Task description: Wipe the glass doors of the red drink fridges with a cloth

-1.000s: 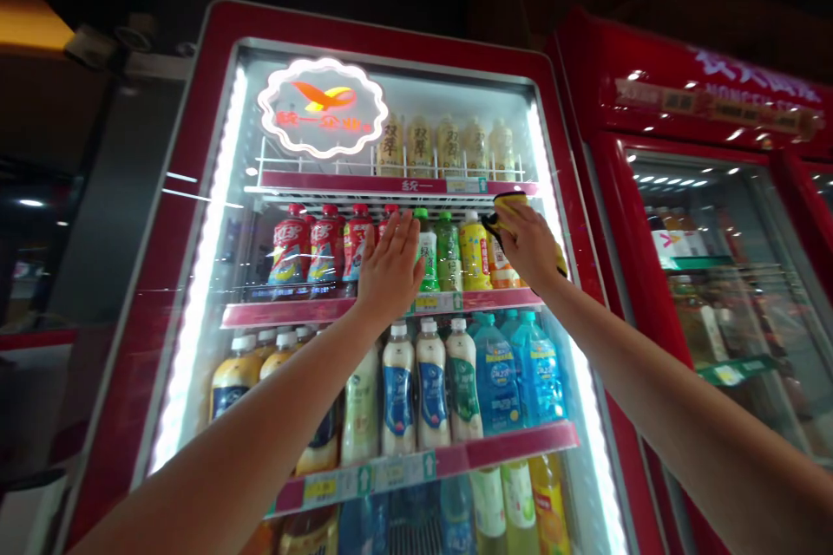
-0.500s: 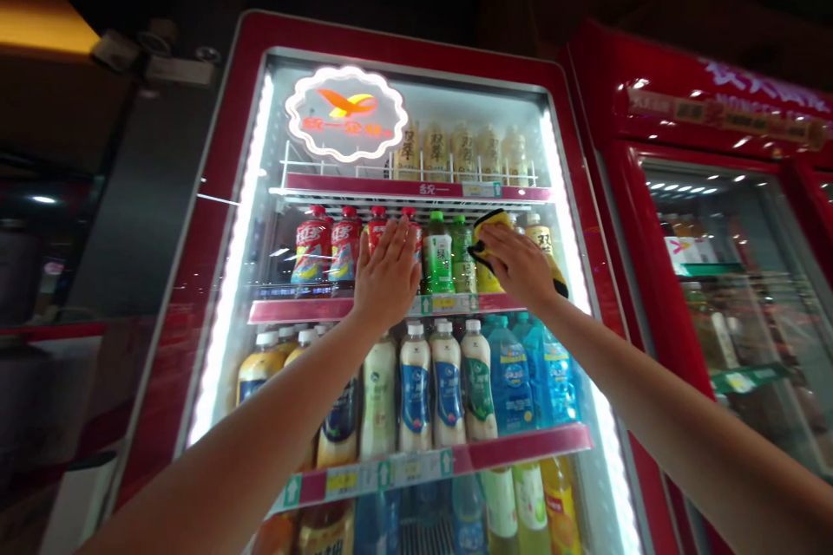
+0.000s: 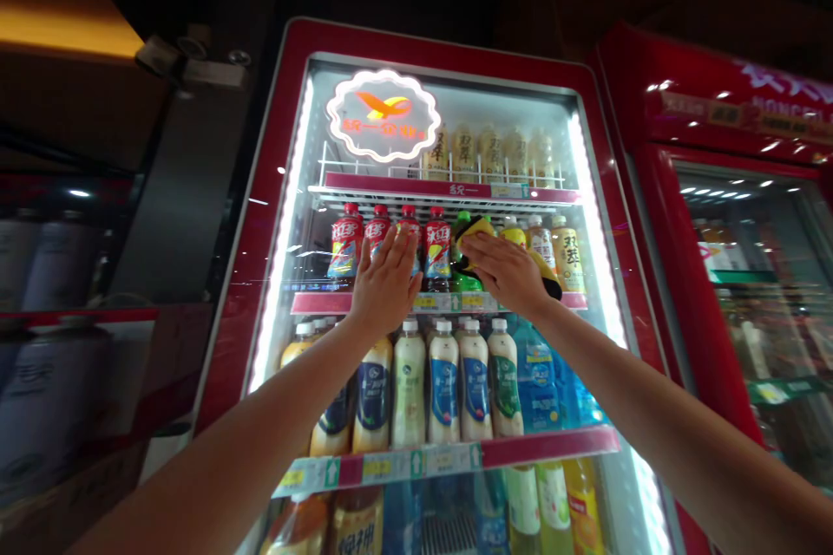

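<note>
A red-framed drinks fridge [image 3: 449, 42] with a lit glass door stands before me. My left hand [image 3: 385, 279] lies flat against the glass, fingers stretched out, in front of the red-labelled bottles [image 3: 438, 244]. To its right, my right hand [image 3: 508, 269] presses a yellow cloth with black edging [image 3: 478, 230] against the door. Part of the cloth sticks out below the wrist, and the rest is hidden under the palm. Behind the cloth stands a green bottle [image 3: 463, 217], partly covered. A glowing round logo sign [image 3: 383, 116] sits at the door's upper left.
A second red fridge [image 3: 703, 95] stands on the right. Behind the glass are shelves with pink edges [image 3: 553, 448] and several bottles [image 3: 444, 386]. On the left are a dark pillar [image 3: 175, 182] and large bottles [image 3: 55, 408].
My view has shifted left, so the fridge sits further right in it. Across the glass, my right hand and the cloth have slid left, nearer my left hand, which also moved slightly left.
</note>
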A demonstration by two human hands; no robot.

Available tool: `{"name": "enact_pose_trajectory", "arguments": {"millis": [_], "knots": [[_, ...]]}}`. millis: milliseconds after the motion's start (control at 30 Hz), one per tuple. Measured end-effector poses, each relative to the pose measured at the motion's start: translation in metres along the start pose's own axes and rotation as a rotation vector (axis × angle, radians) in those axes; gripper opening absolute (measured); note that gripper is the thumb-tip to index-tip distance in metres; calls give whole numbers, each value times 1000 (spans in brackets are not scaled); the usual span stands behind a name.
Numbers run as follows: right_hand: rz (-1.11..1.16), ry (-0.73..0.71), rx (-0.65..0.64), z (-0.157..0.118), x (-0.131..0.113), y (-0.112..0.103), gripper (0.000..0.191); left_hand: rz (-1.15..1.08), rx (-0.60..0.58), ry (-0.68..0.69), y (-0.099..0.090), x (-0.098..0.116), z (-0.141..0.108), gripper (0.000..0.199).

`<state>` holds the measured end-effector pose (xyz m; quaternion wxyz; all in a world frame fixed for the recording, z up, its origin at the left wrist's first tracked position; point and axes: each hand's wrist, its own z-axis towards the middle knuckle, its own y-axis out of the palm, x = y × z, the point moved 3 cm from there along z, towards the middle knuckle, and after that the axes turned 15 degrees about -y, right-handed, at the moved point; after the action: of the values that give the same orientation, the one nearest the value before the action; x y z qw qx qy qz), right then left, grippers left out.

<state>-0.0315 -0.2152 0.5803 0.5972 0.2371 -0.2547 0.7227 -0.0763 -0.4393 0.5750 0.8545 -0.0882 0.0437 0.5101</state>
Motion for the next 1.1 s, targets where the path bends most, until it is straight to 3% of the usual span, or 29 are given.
{"name": "enact_pose_trajectory", "arguments": {"millis": [100, 200, 267, 333, 400, 467, 533, 600, 667, 733, 833, 933, 1033, 1100], "knots": [[-75, 266, 119, 14, 22, 0, 42, 3, -8, 27, -6, -14, 0, 62], [-150, 484, 170, 51, 12, 13, 46, 11, 11, 18, -11, -24, 2, 62], [-132, 420, 121, 70, -12, 23, 47, 18, 17, 23, -13, -29, 3, 62], [-78, 257, 54, 72, -37, 28, 47, 24, 15, 39, -15, -33, 3, 63], [-24, 103, 4, 55, -52, 26, 45, 27, 7, 57, -17, -37, 2, 63], [5, 14, -18, 32, -51, 19, 42, 31, -5, 69, -18, -42, 0, 64], [-12, 45, -2, 18, -36, 12, 41, 35, -9, 74, -19, -47, -2, 64], [-67, 202, 49, 24, -17, 10, 43, 35, -2, 78, -20, -54, -3, 64], [-130, 396, 112, 46, -9, 14, 46, 31, 3, 92, -20, -60, -4, 63], [-153, 483, 143, 74, -17, 23, 48, 27, 1, 104, -21, -65, -6, 60], [-116, 344, 100, 98, -53, 37, 48, 28, -3, 106, -24, -71, -12, 57], [-63, 91, 14, 80, -79, 38, 45, 36, -10, 92, -28, -79, -19, 57], [-38, -13, -26, 53, -71, 30, 42, 53, -19, 80, -32, -91, -26, 58], [-69, 94, 2, 54, -53, 27, 44, 66, -11, 67, -34, -102, -31, 59]]}}
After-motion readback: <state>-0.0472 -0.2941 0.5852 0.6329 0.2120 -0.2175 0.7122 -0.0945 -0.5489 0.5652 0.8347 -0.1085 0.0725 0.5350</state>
